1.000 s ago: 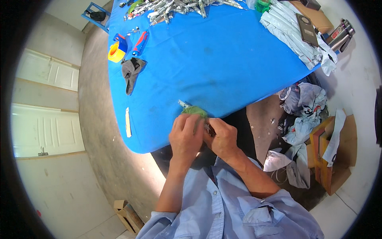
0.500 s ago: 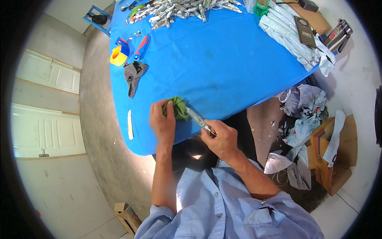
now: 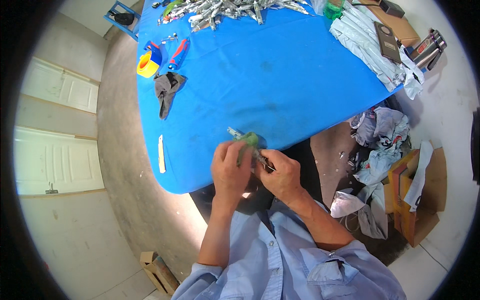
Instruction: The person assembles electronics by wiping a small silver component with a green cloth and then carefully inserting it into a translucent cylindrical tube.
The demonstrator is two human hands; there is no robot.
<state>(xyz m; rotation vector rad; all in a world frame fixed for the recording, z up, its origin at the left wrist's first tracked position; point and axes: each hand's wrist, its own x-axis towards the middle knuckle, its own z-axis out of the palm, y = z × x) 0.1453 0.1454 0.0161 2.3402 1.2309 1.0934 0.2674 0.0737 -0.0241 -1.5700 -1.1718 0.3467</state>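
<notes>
Blue table (image 3: 240, 80): silvery heap (image 3: 235, 9), grey cloth (image 3: 167, 87)

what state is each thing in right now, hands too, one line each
left hand, closed on green cloth, slightly blurred
right hand, closed on silvery tool's near end
green cloth, bunched around the tool
silvery tool, held, partly covered
gray cloth, crumpled on table
silvery pile, heaped loosely
large cardboard box, open
steel flask, lid on
nearer white door, shut

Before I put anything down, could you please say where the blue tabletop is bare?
The broad middle is free, between the gray cloth and white plastic bags. Crowded: the far edge, with its silvery heap, and around the green cloth.
</notes>
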